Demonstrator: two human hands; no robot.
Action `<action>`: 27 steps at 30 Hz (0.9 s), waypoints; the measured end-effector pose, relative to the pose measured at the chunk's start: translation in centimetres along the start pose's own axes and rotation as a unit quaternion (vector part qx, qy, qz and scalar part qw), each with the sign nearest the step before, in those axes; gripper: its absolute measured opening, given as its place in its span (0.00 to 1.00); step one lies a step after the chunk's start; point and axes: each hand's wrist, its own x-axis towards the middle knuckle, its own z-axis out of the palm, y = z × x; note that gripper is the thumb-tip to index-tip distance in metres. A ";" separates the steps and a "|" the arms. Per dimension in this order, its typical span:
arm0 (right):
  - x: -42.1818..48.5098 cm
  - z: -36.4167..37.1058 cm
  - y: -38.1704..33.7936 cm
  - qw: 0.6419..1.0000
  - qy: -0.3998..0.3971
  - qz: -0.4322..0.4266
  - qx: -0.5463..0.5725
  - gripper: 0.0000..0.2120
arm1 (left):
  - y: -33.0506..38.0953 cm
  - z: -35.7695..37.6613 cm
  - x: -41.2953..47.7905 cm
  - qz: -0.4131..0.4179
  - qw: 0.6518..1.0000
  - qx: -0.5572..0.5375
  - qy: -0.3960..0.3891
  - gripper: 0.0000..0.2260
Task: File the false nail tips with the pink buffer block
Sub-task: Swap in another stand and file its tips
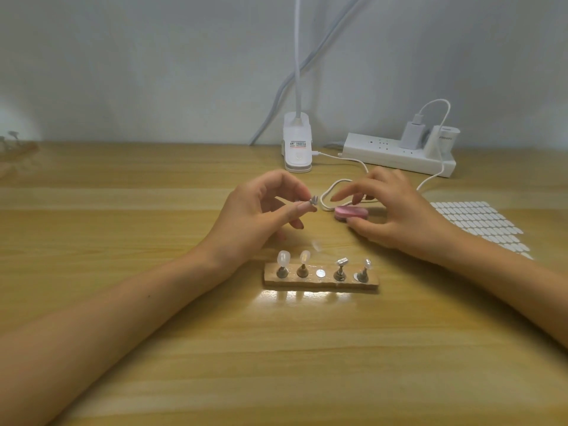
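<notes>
My left hand (264, 210) is raised above the table and pinches a small metal nail stand (313, 201) between thumb and fingers. A blurred clear nail tip (408, 245) shows in the air just below that hand. The pink buffer block (442, 213) lies flat on the table. My right hand (396, 207) hovers over it, thumb at its near edge and fingers spread above. In front of me a wooden holder (319, 282) carries several metal stands. Two of them at the left bear clear nail tips (283, 259). One magnet spot in the middle has no stand.
A white clip lamp base (297, 146) and a white power strip (396, 155) with plugs stand at the back by the wall. A white cable (338, 186) loops behind the buffer. A sheet of white oval adhesive tabs (479, 222) lies at the right.
</notes>
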 end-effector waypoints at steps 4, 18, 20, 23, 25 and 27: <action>-0.3 -0.1 -1.5 0.997 -0.026 -0.038 0.055 0.15 | 0.0 -0.1 0.0 -0.012 1.000 -0.019 -0.005 0.02; -0.2 0.5 -2.0 0.984 -0.036 -0.083 0.153 0.08 | 0.2 0.0 0.0 -0.022 0.999 -0.035 -0.009 0.03; -0.2 0.5 -1.8 0.988 0.000 -0.093 0.120 0.09 | 0.2 0.1 0.0 -0.020 0.999 -0.021 -0.026 0.05; -0.1 0.5 -1.6 0.991 0.018 -0.122 0.051 0.08 | 0.3 0.2 -0.1 -0.015 0.999 -0.010 -0.033 0.06; -0.2 0.2 -1.2 0.989 -0.008 -0.141 0.044 0.05 | 0.2 0.0 -0.2 -0.021 0.999 -0.018 -0.025 0.07; -0.3 -0.2 -0.9 0.987 -0.019 -0.150 0.055 0.04 | 0.1 -0.1 -0.2 -0.027 0.999 -0.017 -0.017 0.06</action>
